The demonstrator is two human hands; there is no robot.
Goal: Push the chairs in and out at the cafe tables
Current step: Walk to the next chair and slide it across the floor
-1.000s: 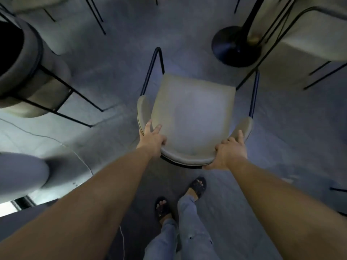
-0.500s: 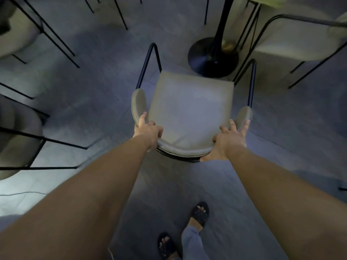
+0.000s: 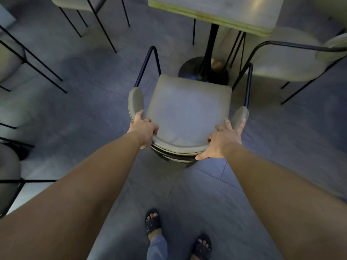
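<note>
A beige padded chair (image 3: pixel 187 109) with a curved backrest and black metal legs stands in front of me, its seat facing a café table (image 3: pixel 216 10) with a pale square top. The seat's front edge overlaps the table's round black base (image 3: pixel 189 69) in view. My left hand (image 3: pixel 143 128) grips the left end of the backrest, fingers curled over its top. My right hand (image 3: pixel 224 137) holds the right end, fingers spread along the rim and thumb under it.
Another beige chair (image 3: pixel 289 59) stands right of the table, close to my chair's right front leg. More chairs stand at the far left (image 3: pixel 11 59), at the lower left (image 3: pixel 8 177) and at the top left (image 3: pixel 75 1). My sandalled feet (image 3: pixel 153 221) stand on grey floor tiles.
The chair has slid forward toward the table; the table top has come into view and the seat now reaches the round base. Both hands stayed on the backrest while I stepped forward.
</note>
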